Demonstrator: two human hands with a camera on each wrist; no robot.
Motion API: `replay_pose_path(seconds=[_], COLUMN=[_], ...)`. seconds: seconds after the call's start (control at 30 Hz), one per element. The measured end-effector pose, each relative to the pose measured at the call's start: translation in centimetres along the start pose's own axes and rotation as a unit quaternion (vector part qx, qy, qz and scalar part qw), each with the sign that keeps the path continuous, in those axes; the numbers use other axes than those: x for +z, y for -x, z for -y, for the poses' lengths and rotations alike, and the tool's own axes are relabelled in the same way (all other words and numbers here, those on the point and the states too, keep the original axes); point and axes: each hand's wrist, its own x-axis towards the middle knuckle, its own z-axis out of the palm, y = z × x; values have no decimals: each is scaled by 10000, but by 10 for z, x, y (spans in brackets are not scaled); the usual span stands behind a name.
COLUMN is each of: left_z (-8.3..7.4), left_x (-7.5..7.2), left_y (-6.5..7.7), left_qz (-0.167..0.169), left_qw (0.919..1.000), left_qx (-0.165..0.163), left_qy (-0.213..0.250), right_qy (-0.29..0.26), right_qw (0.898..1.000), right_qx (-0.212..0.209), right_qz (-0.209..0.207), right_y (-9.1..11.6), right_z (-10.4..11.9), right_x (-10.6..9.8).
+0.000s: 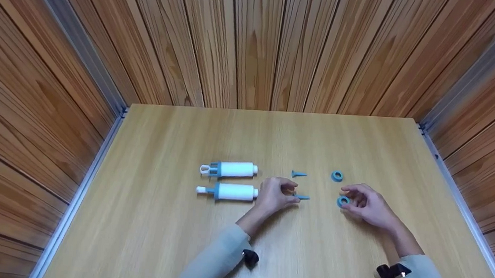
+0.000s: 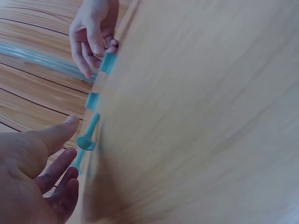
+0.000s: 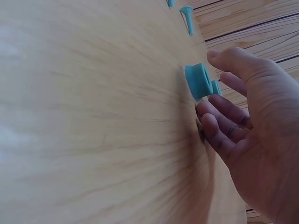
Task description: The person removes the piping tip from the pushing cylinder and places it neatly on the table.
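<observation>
My left hand (image 1: 277, 195) hovers beside the nearer small blue flared pin (image 1: 302, 197), its thumb and fingers apart. In the left wrist view that flared pin (image 2: 88, 134) lies just past the fingertips. Another blue flared pin (image 1: 299, 174) lies farther back. At the right, my right hand (image 1: 369, 206) reaches around the nearer blue ring (image 1: 343, 202), thumb and fingers spread. The right wrist view shows the ring (image 3: 198, 81) close to the fingertips; whether they touch is unclear. A second blue ring (image 1: 337, 176) lies behind it.
Two white cylinders with blue collars lie left of my left hand: the rear cylinder (image 1: 237, 169) has a loop-shaped end, the front cylinder (image 1: 236, 192) a white knob. Wood-plank walls (image 1: 254, 47) and metal rails (image 1: 80, 192) bound the wooden table (image 1: 155, 238).
</observation>
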Motion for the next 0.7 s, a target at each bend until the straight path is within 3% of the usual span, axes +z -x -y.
replay_pose_path(seconds=[0.13,0.4,0.7], left_z=[-4,-3,1], left_x=[-11,-35,-82], left_y=[3,8,26], left_qz=[55,403,710], left_qw=[9998,9948,9854], left_qx=[134,931,1486], left_qy=[137,51,-432], right_qy=[-33,308,391], right_qw=[9999,9976,9961], right_qx=[39,-143,-521], right_qz=[-109,-608,-599], right_y=[0,-1,-1], right_z=[4,18,29], right_x=[-2,-6,-16])
